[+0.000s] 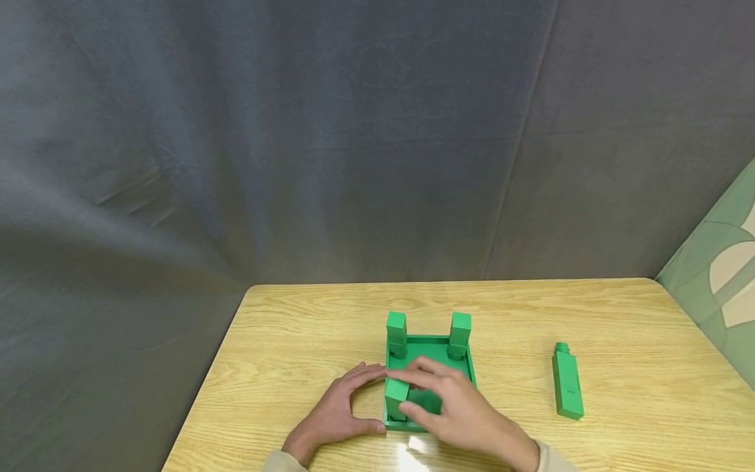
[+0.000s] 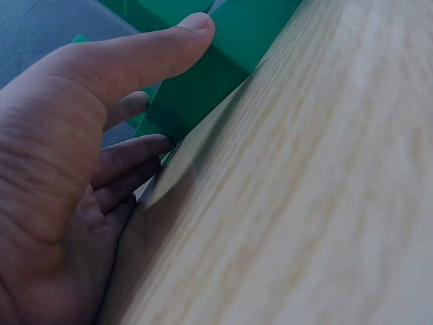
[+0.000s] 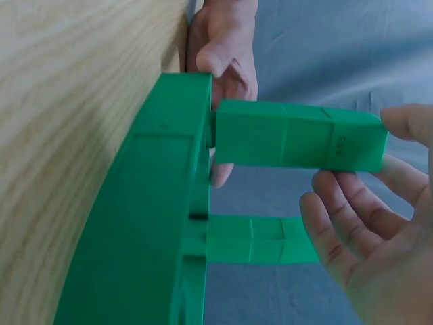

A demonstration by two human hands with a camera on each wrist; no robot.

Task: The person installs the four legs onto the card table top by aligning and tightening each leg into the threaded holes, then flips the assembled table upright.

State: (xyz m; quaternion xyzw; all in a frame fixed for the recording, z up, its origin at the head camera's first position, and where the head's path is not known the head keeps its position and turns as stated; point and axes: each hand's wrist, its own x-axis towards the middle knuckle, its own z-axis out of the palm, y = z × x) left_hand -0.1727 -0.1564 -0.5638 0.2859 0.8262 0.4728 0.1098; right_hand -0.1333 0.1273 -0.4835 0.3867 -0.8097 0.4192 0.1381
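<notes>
While the right hand (image 1: 457, 401) pinched the near-left leg (image 1: 396, 394), upright at a corner of the green tray (image 1: 426, 349), the left hand (image 1: 337, 410) rested spread wide against it. Off-axis force risked tilting the leg.

Free gap between far posts (image 1: 397, 330)
</notes>
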